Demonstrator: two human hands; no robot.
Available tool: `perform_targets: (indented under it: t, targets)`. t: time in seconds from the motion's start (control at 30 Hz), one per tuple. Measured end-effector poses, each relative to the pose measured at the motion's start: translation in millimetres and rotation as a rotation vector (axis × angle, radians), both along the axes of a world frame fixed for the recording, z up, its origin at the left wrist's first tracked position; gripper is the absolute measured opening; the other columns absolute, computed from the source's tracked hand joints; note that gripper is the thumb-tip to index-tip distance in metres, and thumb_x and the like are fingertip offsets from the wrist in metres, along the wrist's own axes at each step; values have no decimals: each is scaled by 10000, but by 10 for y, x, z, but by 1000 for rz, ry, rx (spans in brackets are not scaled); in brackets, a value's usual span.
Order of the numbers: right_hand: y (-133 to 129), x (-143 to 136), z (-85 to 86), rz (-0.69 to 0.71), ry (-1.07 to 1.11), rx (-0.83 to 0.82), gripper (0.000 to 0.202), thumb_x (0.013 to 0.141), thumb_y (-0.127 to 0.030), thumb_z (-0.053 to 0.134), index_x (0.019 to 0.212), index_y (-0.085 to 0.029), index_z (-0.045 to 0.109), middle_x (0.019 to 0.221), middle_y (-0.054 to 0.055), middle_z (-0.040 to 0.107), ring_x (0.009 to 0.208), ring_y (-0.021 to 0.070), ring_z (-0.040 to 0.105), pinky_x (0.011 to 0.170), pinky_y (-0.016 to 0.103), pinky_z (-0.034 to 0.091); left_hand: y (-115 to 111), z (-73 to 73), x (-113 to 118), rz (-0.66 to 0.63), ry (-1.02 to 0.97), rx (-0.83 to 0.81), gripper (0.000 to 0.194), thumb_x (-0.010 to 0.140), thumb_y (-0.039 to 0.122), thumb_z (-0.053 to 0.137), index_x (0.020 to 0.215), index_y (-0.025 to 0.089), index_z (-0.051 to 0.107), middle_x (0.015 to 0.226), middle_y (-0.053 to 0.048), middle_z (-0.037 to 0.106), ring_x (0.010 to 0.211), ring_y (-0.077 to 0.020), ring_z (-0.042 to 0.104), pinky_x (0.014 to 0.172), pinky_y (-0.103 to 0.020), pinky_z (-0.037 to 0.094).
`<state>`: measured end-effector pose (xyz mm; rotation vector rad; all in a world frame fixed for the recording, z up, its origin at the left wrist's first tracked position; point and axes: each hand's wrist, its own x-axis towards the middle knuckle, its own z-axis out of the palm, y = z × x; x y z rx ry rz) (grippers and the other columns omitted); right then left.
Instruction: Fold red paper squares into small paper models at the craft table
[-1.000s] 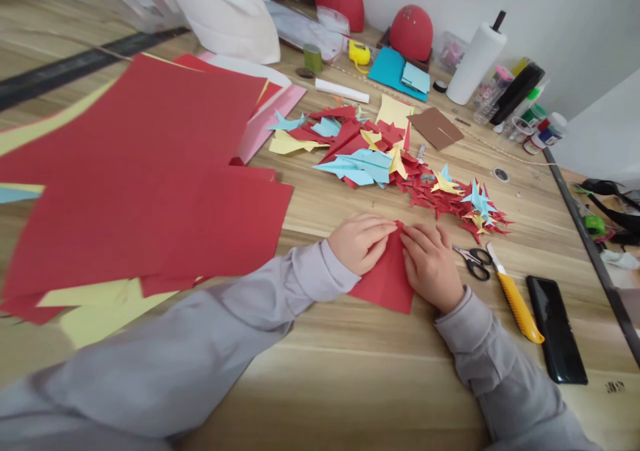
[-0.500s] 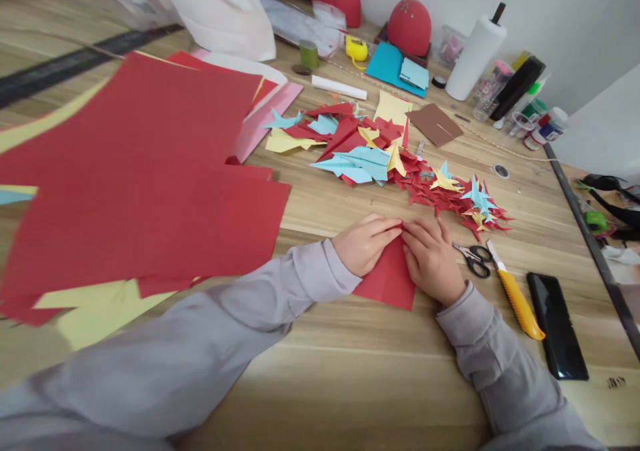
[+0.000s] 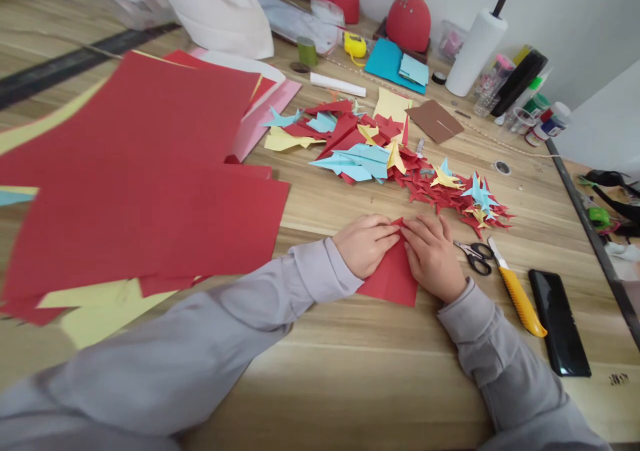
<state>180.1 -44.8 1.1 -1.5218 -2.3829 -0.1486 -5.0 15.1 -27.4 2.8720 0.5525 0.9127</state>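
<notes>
A small sheet of red paper (image 3: 393,276) lies on the wooden table under both my hands, its far end folded to a point. My left hand (image 3: 367,243) presses on the paper's left side, fingers together near the tip. From the right, my right hand (image 3: 431,254) holds the other side, its fingertips almost meeting the left ones. Part of the paper is hidden beneath the fingers. Beyond the hands lies a heap of folded paper planes (image 3: 360,161) in red, blue and yellow.
Large red sheets (image 3: 150,224) cover the left. At the right lie scissors (image 3: 477,256), a yellow utility knife (image 3: 520,294) and a black phone (image 3: 559,321). A tape measure (image 3: 355,44), brown card (image 3: 435,120) and a white roll (image 3: 475,51) stand or lie farther back.
My left fingers have slid slightly back from the folded tip, so more of the red point shows. The right hand stays almost where it was. The camera view has shifted slightly.
</notes>
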Motion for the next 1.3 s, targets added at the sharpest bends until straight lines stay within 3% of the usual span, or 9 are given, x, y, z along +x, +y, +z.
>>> perform_targets:
  t: [0.33, 0.67, 0.97, 1.3]
  targets:
    - [3, 2, 4, -9, -6, -25, 329, 925, -205, 402, 1188, -180, 597, 1240, 78, 621, 1223, 236, 466, 1110, 506, 193, 32, 51, -24, 33, -66, -75, 339, 894, 159, 364, 1033, 116, 670, 1160, -133, 657, 989, -205, 597, 869, -397, 521]
    - [-1, 10, -7, -13, -1, -27, 326, 921, -211, 410, 1188, -200, 598, 1230, 78, 625, 1245, 245, 443, 1115, 542, 146, 138, 32, -119, 10, 62, -55, 315, 888, 272, 420, 992, 199, 708, 1138, -131, 622, 994, -242, 524, 835, -422, 452]
    - [2, 2, -16, -28, 3, -27, 331, 929, -226, 396, 1194, -189, 591, 1234, 74, 623, 1246, 253, 438, 1116, 543, 141, 116, 113, -109, 27, 91, -43, 330, 910, 239, 386, 1041, 126, 667, 1052, -124, 651, 976, -232, 531, 849, -394, 455]
    - [6, 1, -14, -28, -11, -29, 333, 927, -223, 393, 1196, -192, 588, 1255, 75, 610, 1264, 253, 425, 1119, 535, 139, 173, -68, -74, 25, 76, 15, 305, 887, 258, 435, 1035, 166, 685, 1174, -105, 640, 1087, -257, 517, 894, -423, 457]
